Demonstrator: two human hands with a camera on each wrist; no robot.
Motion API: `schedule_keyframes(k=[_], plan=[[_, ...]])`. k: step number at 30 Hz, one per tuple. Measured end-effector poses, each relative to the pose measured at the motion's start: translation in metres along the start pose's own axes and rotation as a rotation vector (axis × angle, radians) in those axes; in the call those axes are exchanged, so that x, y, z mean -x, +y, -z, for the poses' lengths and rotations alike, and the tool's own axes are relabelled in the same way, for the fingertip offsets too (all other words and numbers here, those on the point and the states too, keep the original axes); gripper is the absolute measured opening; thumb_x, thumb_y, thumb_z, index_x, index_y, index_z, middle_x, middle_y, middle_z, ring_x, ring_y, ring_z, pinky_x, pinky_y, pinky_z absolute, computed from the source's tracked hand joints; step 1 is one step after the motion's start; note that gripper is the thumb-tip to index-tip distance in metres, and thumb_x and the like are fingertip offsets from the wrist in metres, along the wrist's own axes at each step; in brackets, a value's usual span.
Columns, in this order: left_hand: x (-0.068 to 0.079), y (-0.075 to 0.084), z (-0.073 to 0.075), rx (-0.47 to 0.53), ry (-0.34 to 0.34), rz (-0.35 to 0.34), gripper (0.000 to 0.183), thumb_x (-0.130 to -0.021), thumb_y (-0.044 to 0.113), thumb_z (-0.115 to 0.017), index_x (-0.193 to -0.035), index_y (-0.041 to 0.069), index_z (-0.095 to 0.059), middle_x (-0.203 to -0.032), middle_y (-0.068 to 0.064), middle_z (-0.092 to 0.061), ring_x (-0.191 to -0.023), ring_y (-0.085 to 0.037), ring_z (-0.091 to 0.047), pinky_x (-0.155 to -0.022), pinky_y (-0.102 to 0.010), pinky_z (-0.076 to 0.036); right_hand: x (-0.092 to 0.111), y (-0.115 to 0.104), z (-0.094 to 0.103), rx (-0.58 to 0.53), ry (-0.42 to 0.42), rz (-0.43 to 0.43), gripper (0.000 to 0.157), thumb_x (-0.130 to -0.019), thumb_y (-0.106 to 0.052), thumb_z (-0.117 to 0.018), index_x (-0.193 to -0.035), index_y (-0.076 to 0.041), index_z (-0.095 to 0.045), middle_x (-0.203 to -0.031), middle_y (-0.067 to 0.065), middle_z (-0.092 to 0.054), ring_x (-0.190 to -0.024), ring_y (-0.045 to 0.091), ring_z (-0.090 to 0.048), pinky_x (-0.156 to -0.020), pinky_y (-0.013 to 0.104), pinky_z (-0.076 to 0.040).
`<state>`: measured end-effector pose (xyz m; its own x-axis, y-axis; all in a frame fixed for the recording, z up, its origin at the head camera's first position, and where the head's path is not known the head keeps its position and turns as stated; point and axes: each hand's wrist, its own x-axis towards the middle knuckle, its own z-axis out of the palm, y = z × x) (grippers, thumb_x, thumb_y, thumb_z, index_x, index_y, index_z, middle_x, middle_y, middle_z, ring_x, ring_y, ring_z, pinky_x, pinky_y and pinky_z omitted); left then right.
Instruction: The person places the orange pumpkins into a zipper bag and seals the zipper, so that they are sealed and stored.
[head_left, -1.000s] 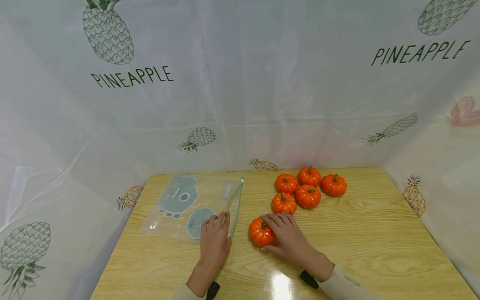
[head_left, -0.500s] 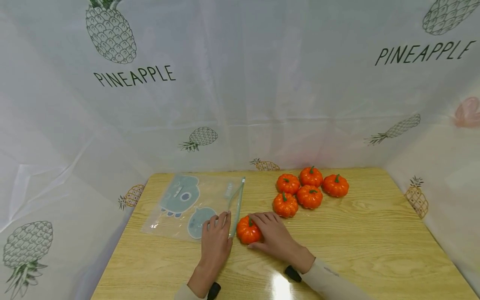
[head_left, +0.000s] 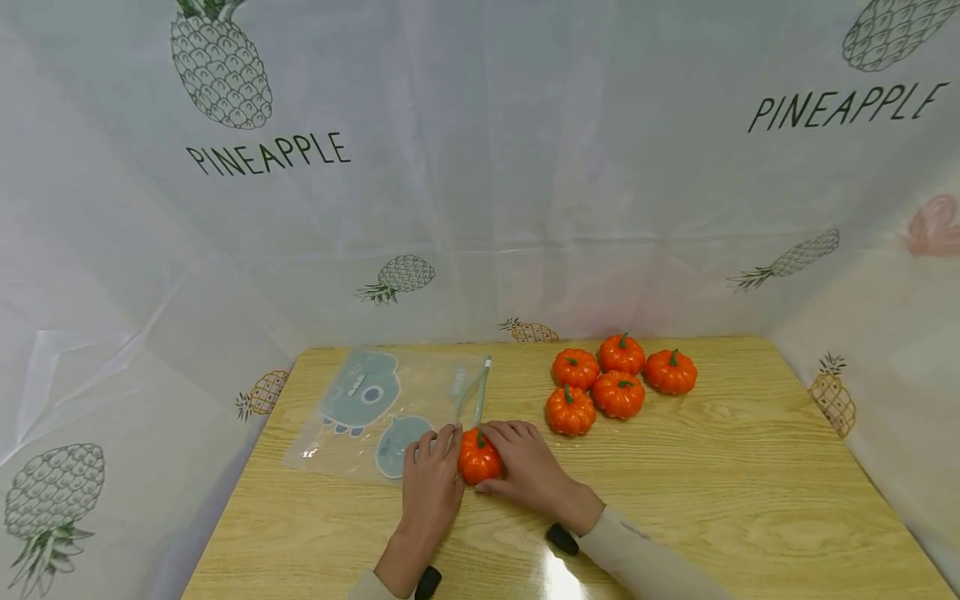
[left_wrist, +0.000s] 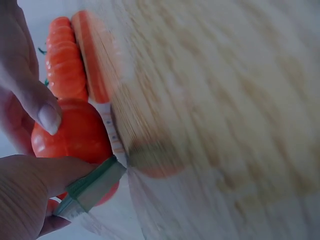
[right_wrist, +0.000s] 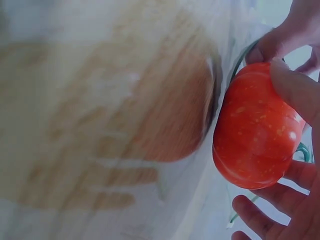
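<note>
A clear zip bag (head_left: 352,396) with blue cartoon prints and a green zip edge lies flat on the left of the wooden table. My left hand (head_left: 432,479) pinches the near part of its mouth; the left wrist view shows the thumb over the green zip strip (left_wrist: 97,184). At that opening is a small orange toy pumpkin (head_left: 477,461) with a green stem. My right hand (head_left: 528,468) holds it from the right, thumb on the near side and fingers on the far side. In the right wrist view the pumpkin (right_wrist: 255,130) sits right by the left thumb.
Several more orange pumpkins (head_left: 618,395) stand clustered at the back right of the table (head_left: 720,500). A white sheet (head_left: 480,192) printed with pineapples hangs behind the table and along both sides.
My right hand has moved left across the table with the pumpkin, bringing it against the bag's mouth beside the left hand. The left hand and bag have stayed nearly still.
</note>
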<state>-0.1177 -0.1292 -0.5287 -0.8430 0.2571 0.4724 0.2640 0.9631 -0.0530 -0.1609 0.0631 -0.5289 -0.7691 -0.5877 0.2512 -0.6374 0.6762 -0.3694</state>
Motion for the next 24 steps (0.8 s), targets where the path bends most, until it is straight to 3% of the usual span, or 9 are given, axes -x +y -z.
schedule_keyframes(k=[11, 17, 24], plan=[[0.001, 0.002, -0.001, -0.007, 0.027, -0.026, 0.066, -0.07, 0.009, -0.094, -0.133, 0.008, -0.073, -0.128, -0.004, -0.066, -0.108, -0.03, -0.061, -0.091, -0.047, -0.055, -0.013, -0.005, -0.002, -0.028, -0.017, 0.0, 0.084, -0.084, -0.046, -0.089, -0.15, -0.006, -0.055, -0.145, 0.011, -0.062, -0.129, 0.035, -0.057, -0.113, 0.055, -0.044], [0.0, 0.001, 0.001, -0.031, -0.001, -0.023, 0.067, -0.074, 0.013, -0.094, -0.137, 0.008, -0.071, -0.131, -0.004, -0.065, -0.112, -0.029, -0.061, -0.094, -0.046, -0.054, -0.022, -0.011, -0.001, -0.032, -0.038, -0.017, 0.078, -0.085, -0.043, -0.089, -0.146, -0.007, -0.056, -0.143, 0.014, -0.061, -0.129, 0.037, -0.057, -0.11, 0.056, -0.046], [-0.001, -0.001, 0.003, -0.022, -0.025, -0.014, 0.071, -0.072, 0.017, -0.097, -0.137, 0.008, -0.071, -0.135, -0.005, -0.063, -0.114, -0.03, -0.059, -0.096, -0.047, -0.053, -0.022, -0.011, -0.003, -0.007, -0.051, -0.008, 0.084, -0.086, -0.038, -0.09, -0.153, -0.004, -0.053, -0.135, 0.017, -0.06, -0.123, 0.037, -0.058, -0.107, 0.056, -0.048]])
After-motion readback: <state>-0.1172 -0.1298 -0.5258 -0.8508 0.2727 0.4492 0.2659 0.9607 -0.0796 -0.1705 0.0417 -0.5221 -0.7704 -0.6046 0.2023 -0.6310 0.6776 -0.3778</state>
